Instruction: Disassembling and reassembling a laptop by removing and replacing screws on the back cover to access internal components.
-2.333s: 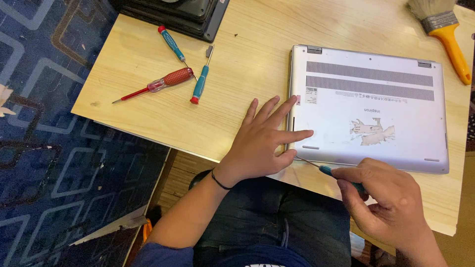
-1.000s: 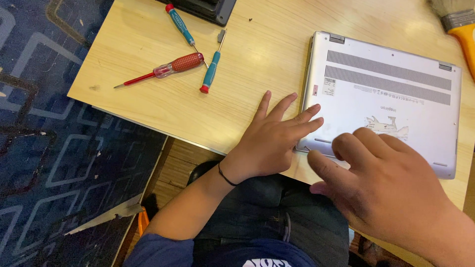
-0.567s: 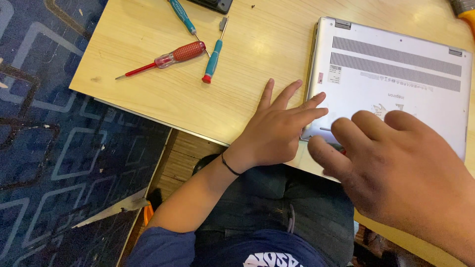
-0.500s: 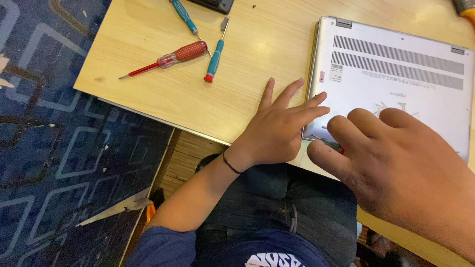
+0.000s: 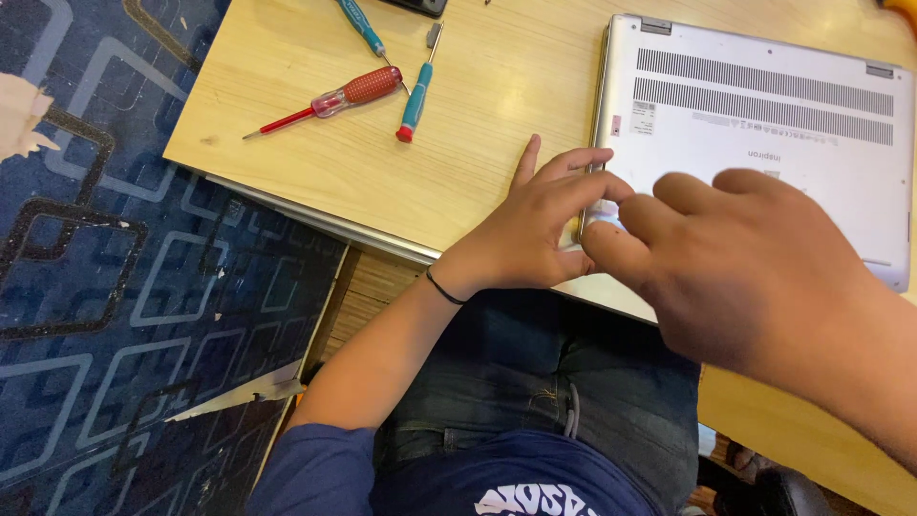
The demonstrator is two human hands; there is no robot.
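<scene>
Gripping laptop [image 5: 764, 124] corner — wooden table [image 5: 315, 143], blue carpet [image 5: 105, 287].

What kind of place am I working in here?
Likely a small repair bench: a silver laptop lies bottom up on a wooden table, screwdrivers beside it, patterned blue carpet below.

We look down on a light wooden surface [image 5: 287, 124] with visible grain, its near edge trimmed with a pale metal strip. Beside it on the left lies a dark blue carpet [image 5: 105, 315] patterned with lighter interlocking square outlines, and a torn scrap of pale paper [image 5: 19, 115] rests on it. Even, warm light falls without hard shadows.
</scene>
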